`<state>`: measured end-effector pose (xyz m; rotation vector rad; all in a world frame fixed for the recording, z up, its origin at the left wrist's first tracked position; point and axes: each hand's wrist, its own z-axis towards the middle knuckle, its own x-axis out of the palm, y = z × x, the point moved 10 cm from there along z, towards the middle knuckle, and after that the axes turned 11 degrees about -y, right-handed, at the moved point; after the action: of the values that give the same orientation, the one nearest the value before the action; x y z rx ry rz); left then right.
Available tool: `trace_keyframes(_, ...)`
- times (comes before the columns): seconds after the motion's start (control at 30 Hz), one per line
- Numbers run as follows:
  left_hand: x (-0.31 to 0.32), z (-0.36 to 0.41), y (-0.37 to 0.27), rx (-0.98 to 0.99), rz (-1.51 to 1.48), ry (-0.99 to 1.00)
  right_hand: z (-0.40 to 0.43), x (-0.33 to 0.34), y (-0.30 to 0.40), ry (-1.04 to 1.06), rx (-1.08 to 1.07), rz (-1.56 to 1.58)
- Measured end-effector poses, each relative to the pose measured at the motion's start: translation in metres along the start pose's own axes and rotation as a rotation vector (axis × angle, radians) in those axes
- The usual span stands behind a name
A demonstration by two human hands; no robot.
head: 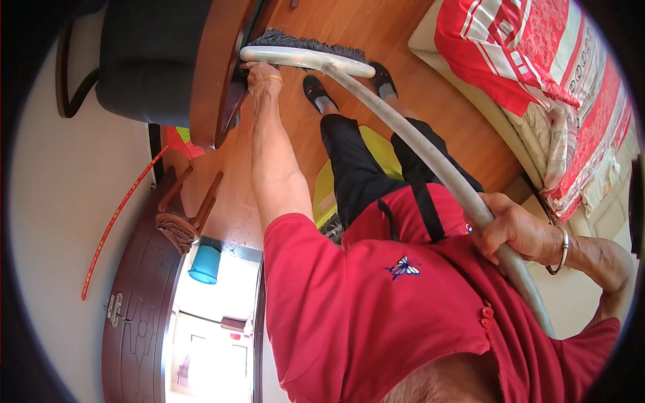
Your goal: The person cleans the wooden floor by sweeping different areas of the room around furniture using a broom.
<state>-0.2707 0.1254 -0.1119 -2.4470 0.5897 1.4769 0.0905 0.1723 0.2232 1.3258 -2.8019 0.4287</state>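
Note:
My right hand (524, 234), with a metal bangle at its wrist, is closed around the long grey handle (418, 138) of a mop. The handle runs up to a white mop head (307, 58) with grey fringe (312, 43), just ahead of my shoes on the wooden floor. My left hand (266, 79), wearing a thin gold-coloured bracelet, reaches forward to the left end of the mop head, beside the curved wooden edge (214, 75) of a piece of furniture. Its fingers are bent and partly hidden; whether they grip something there is unclear.
A black padded seat (148, 65) lies left, near a red-and-yellow stick (121, 206). A sofa (484, 101) with a red patterned cover (534, 45) stands right. Behind my legs is a yellow-green object (378, 148). A wooden door (141, 302), wooden stool (201, 201) and blue bucket (205, 264) are lower left.

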Motion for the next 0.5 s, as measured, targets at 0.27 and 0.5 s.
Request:
trace_keyframes(0.27, -0.005, -0.014, 0.010, -0.019, -0.061, -0.107, -0.001, -0.004, -0.006, 0.035, -0.060, 0.071)
trace_keyframes(0.5, 0.028, -0.047, 0.000, 0.006, -0.143, -0.059, -0.005, -0.028, -0.019, -0.020, -0.108, 0.061)
